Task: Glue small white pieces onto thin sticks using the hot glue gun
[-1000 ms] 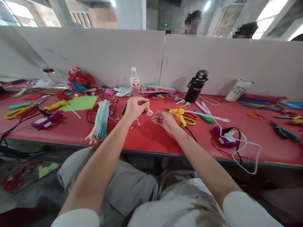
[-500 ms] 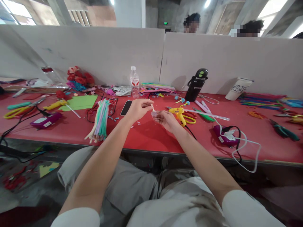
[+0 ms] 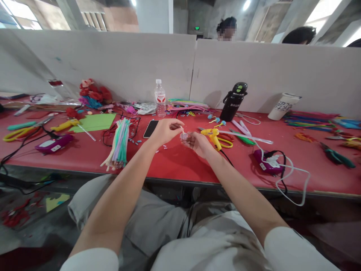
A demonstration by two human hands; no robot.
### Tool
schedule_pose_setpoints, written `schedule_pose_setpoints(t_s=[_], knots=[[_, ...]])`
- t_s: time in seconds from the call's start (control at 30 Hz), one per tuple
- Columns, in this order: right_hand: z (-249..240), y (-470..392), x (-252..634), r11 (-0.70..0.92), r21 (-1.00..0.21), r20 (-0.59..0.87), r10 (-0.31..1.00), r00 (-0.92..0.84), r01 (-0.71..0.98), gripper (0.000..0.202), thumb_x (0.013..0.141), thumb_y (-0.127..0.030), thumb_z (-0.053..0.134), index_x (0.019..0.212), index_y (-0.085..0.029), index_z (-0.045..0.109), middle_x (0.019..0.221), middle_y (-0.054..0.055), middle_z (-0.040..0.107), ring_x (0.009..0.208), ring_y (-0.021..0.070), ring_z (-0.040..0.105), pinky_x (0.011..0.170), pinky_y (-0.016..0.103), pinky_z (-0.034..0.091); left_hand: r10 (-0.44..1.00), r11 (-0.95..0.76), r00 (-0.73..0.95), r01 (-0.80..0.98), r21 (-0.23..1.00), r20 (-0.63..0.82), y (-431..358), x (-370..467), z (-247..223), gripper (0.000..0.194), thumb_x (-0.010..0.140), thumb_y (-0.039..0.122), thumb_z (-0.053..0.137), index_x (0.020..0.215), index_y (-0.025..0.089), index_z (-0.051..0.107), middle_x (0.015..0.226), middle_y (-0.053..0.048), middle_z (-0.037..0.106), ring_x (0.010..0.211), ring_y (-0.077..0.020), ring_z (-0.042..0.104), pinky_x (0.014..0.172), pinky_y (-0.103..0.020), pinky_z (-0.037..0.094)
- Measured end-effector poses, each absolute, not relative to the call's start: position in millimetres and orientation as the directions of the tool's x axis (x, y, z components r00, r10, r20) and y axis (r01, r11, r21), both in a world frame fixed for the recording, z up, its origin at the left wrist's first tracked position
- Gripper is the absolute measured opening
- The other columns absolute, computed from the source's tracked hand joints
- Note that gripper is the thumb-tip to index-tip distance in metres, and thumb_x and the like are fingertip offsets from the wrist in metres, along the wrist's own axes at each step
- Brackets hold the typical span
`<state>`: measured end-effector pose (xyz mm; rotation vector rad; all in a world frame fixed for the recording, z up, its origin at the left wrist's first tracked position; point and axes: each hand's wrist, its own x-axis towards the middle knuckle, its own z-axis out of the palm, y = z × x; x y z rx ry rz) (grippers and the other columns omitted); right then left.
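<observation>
Over the middle of the red table (image 3: 180, 165), my right hand (image 3: 197, 143) has its fingers closed on a small pale pink piece (image 3: 184, 136). My left hand (image 3: 169, 130) pinches a thin whitish end at the top of that piece; its exact shape is too small to tell. Behind my left wrist lies a dark phone (image 3: 151, 129). Just right of my right hand is a yellow glue gun (image 3: 212, 136), with yellow-handled scissors (image 3: 226, 141) beside it.
Pastel pipe cleaners (image 3: 118, 145) lie in a bundle on the left. A clear bottle (image 3: 160, 98) and a black flask (image 3: 234, 102) stand at the back. Purple power blocks (image 3: 55, 143) (image 3: 267, 162) with cables sit on both sides.
The fingers of my left hand have shifted very slightly at the top of the pink piece. Both hands keep their hold. A person beyond the partition has moved a little.
</observation>
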<state>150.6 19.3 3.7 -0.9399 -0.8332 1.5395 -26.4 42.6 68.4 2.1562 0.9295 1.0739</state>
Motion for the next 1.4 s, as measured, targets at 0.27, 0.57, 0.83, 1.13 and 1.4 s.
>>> schedule_pose_setpoints(t_s=[0.27,0.57,0.83,1.13,1.4], knots=[[1,19,152,-0.134,-0.897,-0.092,0.989,-0.12,-0.421,0.005,0.077,-0.019,0.064,0.079,-0.015,0.067,0.079,0.008,0.074,0.072,0.0165,0.07,0.074,0.028,0.059,0.766,-0.626,0.455,0.363,0.69,0.455,44,-26,66,0.017,0.08,0.022,0.068,0.095,0.016,0.073,0.088,-0.006,0.076,0.079,-0.0165,0.07,0.079,-0.03,0.056],[4,17,151,-0.136,-0.892,-0.097,0.989,-0.11,-0.432,0.003,0.074,-0.019,0.067,0.073,-0.016,0.066,0.075,0.008,0.073,0.069,0.0151,0.068,0.068,0.025,0.056,0.769,-0.626,0.446,0.379,0.682,0.458,41,-24,67,0.017,0.079,0.02,0.069,0.094,0.015,0.074,0.088,-0.006,0.076,0.078,-0.0162,0.07,0.079,-0.03,0.057],[0,18,150,-0.086,-0.906,-0.072,0.996,-0.05,-0.415,0.014,0.07,-0.021,0.072,0.066,-0.017,0.059,0.069,0.006,0.07,0.064,0.0134,0.066,0.063,0.023,0.054,0.773,-0.618,0.449,0.373,0.692,0.448,40,-22,67,0.017,0.079,0.018,0.068,0.095,0.014,0.075,0.088,-0.007,0.076,0.079,-0.0164,0.07,0.079,-0.03,0.058],[-6,21,150,-0.032,-0.905,-0.034,0.999,-0.002,-0.423,0.028,0.066,-0.022,0.077,0.062,-0.019,0.05,0.064,0.004,0.069,0.062,0.0144,0.067,0.061,0.024,0.054,0.769,-0.62,0.454,0.362,0.696,0.449,40,-22,65,0.016,0.079,0.019,0.068,0.094,0.015,0.074,0.087,-0.007,0.076,0.079,-0.0169,0.07,0.081,-0.032,0.057],[6,18,149,-0.084,-0.889,-0.085,0.996,-0.018,-0.449,0.003,0.077,-0.019,0.061,0.075,-0.017,0.062,0.072,0.006,0.073,0.068,0.0158,0.07,0.069,0.026,0.056,0.778,-0.595,0.406,0.234,0.769,0.479,59,-29,57,0.021,0.078,0.027,0.068,0.094,0.014,0.073,0.091,-0.008,0.075,0.083,-0.0192,0.07,0.08,-0.033,0.056]])
